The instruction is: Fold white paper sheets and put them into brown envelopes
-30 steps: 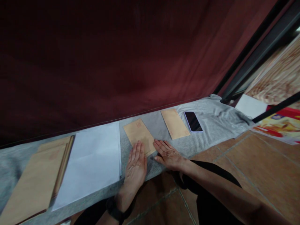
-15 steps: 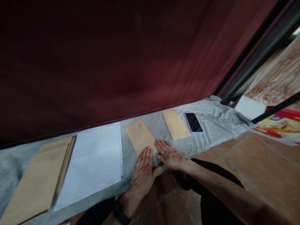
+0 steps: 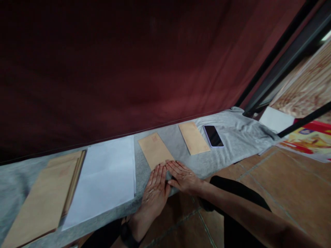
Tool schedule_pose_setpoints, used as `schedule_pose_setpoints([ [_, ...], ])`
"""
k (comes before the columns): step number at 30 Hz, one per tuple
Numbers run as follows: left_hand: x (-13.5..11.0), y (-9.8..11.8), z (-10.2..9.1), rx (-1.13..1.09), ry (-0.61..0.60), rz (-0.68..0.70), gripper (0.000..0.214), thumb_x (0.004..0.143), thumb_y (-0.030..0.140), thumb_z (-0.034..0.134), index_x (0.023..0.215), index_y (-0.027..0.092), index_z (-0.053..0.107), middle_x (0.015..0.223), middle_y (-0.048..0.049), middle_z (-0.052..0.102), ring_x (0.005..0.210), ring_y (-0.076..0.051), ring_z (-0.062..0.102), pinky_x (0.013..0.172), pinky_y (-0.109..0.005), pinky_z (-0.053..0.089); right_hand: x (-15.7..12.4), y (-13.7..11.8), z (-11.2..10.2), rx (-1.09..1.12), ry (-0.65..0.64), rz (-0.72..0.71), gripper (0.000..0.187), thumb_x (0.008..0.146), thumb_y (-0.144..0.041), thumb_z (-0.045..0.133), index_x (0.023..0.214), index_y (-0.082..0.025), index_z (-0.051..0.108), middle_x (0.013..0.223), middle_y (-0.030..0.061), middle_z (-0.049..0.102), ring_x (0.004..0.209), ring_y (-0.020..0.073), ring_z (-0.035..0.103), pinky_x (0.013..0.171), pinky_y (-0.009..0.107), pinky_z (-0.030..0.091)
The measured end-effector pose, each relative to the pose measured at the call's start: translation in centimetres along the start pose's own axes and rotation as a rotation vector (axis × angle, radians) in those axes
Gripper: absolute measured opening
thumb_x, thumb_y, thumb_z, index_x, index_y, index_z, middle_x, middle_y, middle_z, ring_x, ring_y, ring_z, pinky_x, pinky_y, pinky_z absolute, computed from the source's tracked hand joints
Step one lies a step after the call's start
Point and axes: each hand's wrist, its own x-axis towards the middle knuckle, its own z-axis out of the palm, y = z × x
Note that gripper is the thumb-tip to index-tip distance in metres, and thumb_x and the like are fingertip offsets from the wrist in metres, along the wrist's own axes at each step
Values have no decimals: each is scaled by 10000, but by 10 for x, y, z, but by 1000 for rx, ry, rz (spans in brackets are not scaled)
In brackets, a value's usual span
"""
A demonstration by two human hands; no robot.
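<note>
A tan paper envelope (image 3: 156, 150) with a small reddish print near its far end lies flat on grey cloth. My left hand (image 3: 155, 187) rests on its near end, fingers stretched out flat. Beside it, my right hand (image 3: 182, 175) also lies flat on that near end, its fingertips almost meeting the left ones. Both hands cover the envelope's near edge. To the right lies a second tan envelope (image 3: 193, 138). Left of my hands is a stack of white paper sheets (image 3: 103, 179).
A pile of larger tan envelopes (image 3: 43, 199) lies at the far left. A phone (image 3: 213, 136) rests right of the second envelope. The narrow cloth-covered surface (image 3: 238, 134) runs along a dark red curtain (image 3: 129, 69). Black metal bars (image 3: 279, 58) stand at the right, above a tiled floor (image 3: 292, 175).
My right hand has slid left along the envelope's near end, closer to my left hand. The left hand has shifted slightly left. The envelope stays in about the same place.
</note>
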Motion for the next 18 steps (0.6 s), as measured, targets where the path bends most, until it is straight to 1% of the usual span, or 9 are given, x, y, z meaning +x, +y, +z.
schedule_pose_setpoints([
  [2,-2,-2,-2,11,19,-15,686,1000,312,375,1596,98,110,1612,-174,339,1500,-267,307,1191,-469,360,-1,3,2,-16,10,8,681,1030,-433,466,1576,-78,266,1612,163,319,1513,228,256,1242,438,268],
  [5,-5,-4,-4,34,40,-23,705,998,341,408,1592,83,129,1591,-187,372,1486,-274,337,1175,-466,383,-2,7,5,-29,17,30,703,1020,-432,484,1585,-89,246,1611,163,319,1507,236,275,1234,448,282],
  [9,-9,-9,-6,54,47,-29,714,992,394,436,1583,81,187,1573,-192,400,1470,-281,370,1161,-460,401,-2,13,6,-44,11,72,727,995,-436,528,1581,-97,264,1606,174,317,1494,263,305,1223,482,296],
  [13,-11,-11,-7,50,50,-37,698,991,414,425,1579,97,223,1569,-185,407,1465,-293,379,1166,-499,389,-1,16,4,-41,-18,81,730,991,-431,532,1582,-102,260,1615,173,296,1498,267,295,1226,489,284],
  [15,-8,-12,-7,31,51,-38,676,1001,400,401,1577,92,228,1572,-184,405,1471,-289,368,1177,-505,375,-1,16,3,-33,-20,79,731,993,-431,526,1584,-101,251,1619,173,284,1505,264,277,1229,490,275],
  [18,6,-13,-5,-24,37,-21,633,1022,373,350,1576,94,225,1588,-163,390,1492,-254,328,1195,-469,359,-1,16,2,-22,-41,78,718,1001,-440,508,1580,-93,262,1618,175,289,1509,259,267,1233,489,263],
])
